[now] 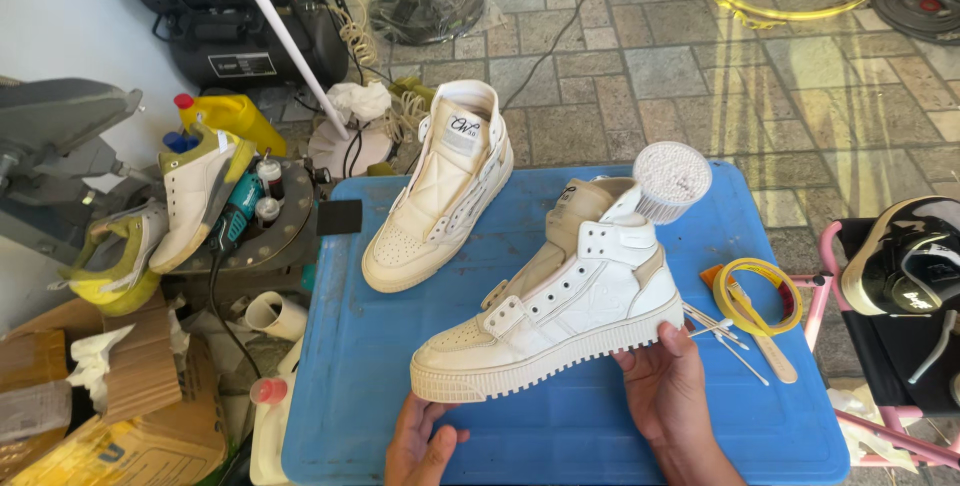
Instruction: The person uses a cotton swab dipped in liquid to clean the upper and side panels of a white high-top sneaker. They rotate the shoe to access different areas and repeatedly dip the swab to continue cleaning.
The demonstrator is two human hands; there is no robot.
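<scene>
White high-top (555,311) propped side-on over blue table (360,366), so sole faces me. Left hand (420,441) pinches toe end, right hand (670,386) grips heel, fingers clamped on sole. Twin shoe (440,196) parked behind.

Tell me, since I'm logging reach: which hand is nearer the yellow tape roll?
Right. The right hand, under the heel of the white high-top sneaker, is just left of the yellow tape roll; the left hand is under the toe, farther away.
</scene>
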